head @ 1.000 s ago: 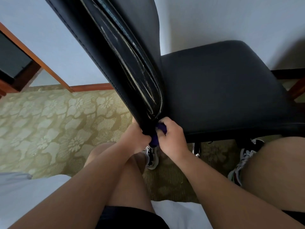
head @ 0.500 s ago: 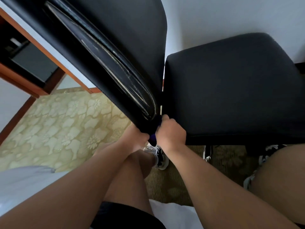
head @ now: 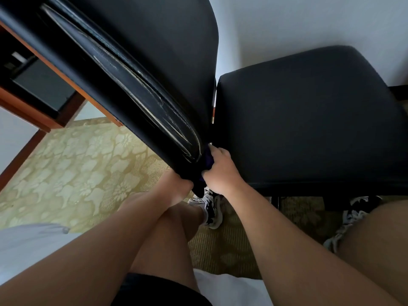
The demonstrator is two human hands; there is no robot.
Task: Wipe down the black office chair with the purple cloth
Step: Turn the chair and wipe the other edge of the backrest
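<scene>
Purple cloth (head: 208, 160), bunched, sits at the lower corner of the black backrest (head: 136, 69), beside the padded square seat (head: 309, 120). Right hand (head: 221, 171) has its fingers curled round the cloth, pressing it to the smooth, scuffed leatherette edge. Left hand (head: 176, 188) grips the same edge, fingers wrapped under. Floral-patterned carpet (head: 77, 164) lies below.

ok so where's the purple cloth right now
In the head view the cloth is low centre, bunched in the right hand and pressed against the lower corner of the chair back, beside the seat.
</scene>
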